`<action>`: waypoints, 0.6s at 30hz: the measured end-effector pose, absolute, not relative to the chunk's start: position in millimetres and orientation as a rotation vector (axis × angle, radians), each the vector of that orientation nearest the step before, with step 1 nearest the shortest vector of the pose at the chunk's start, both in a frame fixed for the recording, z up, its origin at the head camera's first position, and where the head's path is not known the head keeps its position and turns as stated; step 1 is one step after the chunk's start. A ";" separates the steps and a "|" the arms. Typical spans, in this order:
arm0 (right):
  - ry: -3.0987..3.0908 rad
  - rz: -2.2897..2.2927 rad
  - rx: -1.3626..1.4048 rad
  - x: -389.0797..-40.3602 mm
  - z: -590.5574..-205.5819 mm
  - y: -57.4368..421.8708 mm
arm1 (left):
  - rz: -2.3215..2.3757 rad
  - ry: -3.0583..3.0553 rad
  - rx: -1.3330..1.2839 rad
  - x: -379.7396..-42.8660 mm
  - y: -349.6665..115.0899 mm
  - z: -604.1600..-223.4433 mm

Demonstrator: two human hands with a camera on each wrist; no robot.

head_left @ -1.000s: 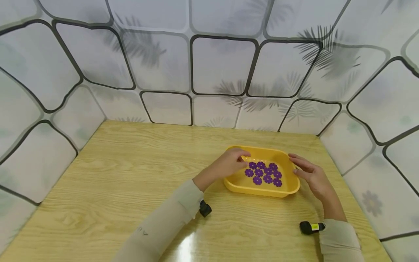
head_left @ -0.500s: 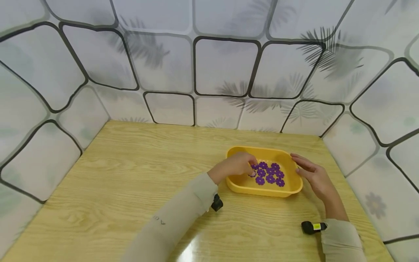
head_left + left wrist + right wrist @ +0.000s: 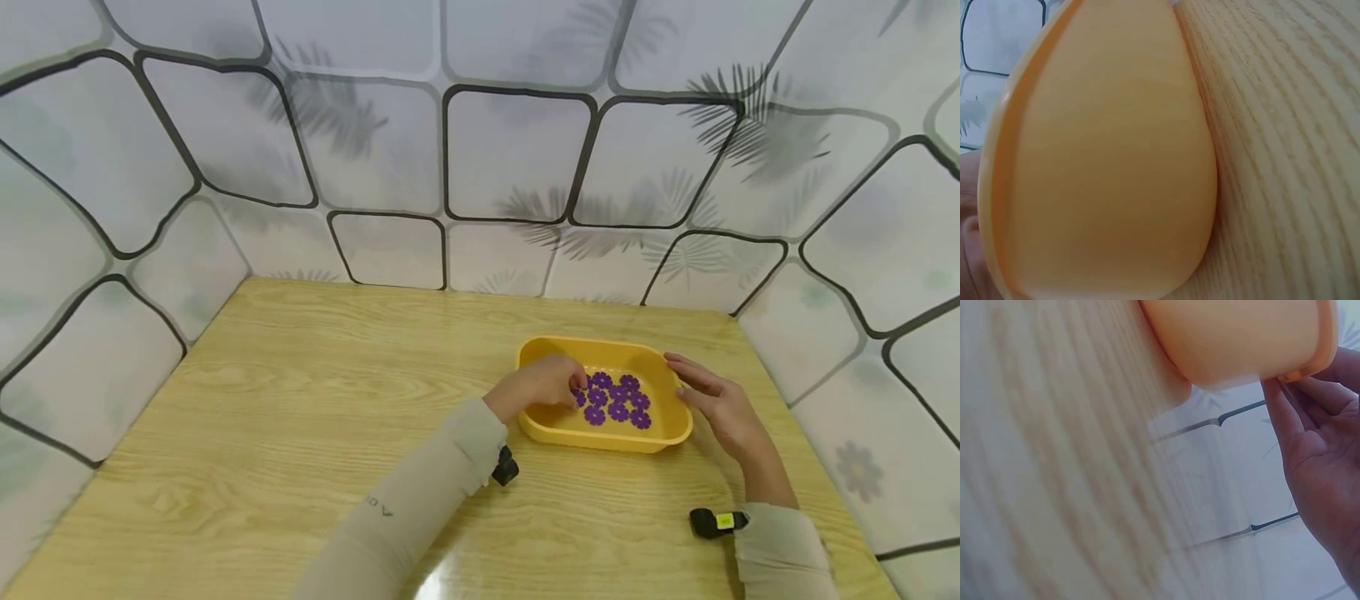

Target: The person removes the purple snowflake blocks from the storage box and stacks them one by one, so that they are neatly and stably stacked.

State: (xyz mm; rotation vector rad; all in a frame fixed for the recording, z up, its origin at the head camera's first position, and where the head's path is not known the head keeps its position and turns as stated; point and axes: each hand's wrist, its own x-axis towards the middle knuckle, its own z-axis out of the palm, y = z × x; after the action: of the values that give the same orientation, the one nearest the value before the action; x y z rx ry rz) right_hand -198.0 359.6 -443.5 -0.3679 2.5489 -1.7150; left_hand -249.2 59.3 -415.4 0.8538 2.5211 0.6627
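Grip of L hand (image 3: 551,382) is held inside L end of yellow tray (image 3: 600,440), curled at L side of purple flower-shaped pcs (image 3: 618,392); whether one is pinched can't be told. Most pcs are spread just R of it, nearer L hand overall. Tray is set closer to R edge of worktop (image 3: 337,400) than L, long axis approx. parallel to far edge. R hand (image 3: 722,408) is rested loosely against tray's R end, nothing clutched.
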 end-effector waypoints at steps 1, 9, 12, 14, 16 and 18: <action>2.541 -1.722 -0.368 -197.9 -443.9 359.6 | 0.661 2.522 0.850 -248.6 59.6 -416.0; 2.531 -1.736 -0.396 -198.2 -443.2 357.2 | 0.642 2.578 0.809 -246.4 63.7 -422.9; 2.531 -1.725 -0.399 -198.5 -443.2 356.4 | 0.616 2.604 0.808 -245.8 65.6 -426.9; 2.545 -1.703 -0.390 -198.1 -443.6 356.7 | 0.596 2.613 0.816 -244.8 66.8 -428.5; 2.566 -1.675 -0.378 -197.4 -443.8 357.3 | 0.590 2.617 0.812 -244.1 67.9 -429.6; 2.595 -1.640 -0.365 -197.1 -444.1 357.6 | 0.591 2.620 0.805 -243.9 68.5 -430.3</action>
State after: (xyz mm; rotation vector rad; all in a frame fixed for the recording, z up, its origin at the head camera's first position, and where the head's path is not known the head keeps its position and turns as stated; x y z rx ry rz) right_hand -197.1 357.6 -444.1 -0.3647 2.5946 -1.6402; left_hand -243.9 68.5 -430.3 0.8051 2.6204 0.5909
